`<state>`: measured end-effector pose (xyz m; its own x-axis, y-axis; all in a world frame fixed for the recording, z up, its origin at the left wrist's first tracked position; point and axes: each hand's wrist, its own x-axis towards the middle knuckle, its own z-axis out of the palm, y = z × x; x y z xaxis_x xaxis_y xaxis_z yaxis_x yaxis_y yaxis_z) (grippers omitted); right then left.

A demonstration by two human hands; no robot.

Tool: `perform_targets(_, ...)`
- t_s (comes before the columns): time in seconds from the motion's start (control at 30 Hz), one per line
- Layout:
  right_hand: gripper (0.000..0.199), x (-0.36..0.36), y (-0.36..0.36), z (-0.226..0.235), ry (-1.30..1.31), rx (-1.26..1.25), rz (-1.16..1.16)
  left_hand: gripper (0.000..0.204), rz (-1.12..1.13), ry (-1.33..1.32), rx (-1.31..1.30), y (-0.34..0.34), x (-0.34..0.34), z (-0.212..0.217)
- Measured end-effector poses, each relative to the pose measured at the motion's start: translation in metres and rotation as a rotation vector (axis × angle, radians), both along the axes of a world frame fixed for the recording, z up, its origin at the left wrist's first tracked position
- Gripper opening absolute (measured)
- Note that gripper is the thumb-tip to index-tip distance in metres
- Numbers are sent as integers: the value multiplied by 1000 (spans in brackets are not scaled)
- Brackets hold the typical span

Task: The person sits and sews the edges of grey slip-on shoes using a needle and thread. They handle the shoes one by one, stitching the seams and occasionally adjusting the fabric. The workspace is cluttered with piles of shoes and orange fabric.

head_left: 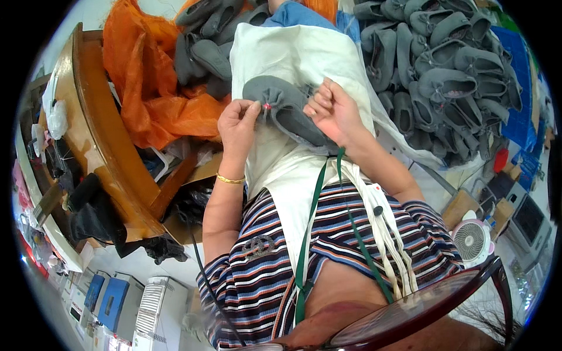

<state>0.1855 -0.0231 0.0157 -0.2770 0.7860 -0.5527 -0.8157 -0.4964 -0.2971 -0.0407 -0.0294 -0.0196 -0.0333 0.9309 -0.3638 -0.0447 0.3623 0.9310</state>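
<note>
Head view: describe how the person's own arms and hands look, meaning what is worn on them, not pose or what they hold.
Both hands are bare, with no gloves. The left hand has a thin gold bangle at the wrist. The right hand shows no jewellery. Both forearms are uncovered; short sleeves of a top striped in navy, white and orange-red end near the elbows.

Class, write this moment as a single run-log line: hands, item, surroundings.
left hand: pinches slipper toe | right hand: grips slipper | slipper: grey, on white apron | pile: grey slippers, right side
</note>
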Motion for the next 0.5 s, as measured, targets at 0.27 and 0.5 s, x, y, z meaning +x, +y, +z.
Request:
perform_targets(0.27,31,-9,-2,37,-352,255,79,9,-360,713,473,20,1,21)
perform_targets(0.5,24,-21,-27,44,-656,658,317,30,-419,703,227,21,21,58)
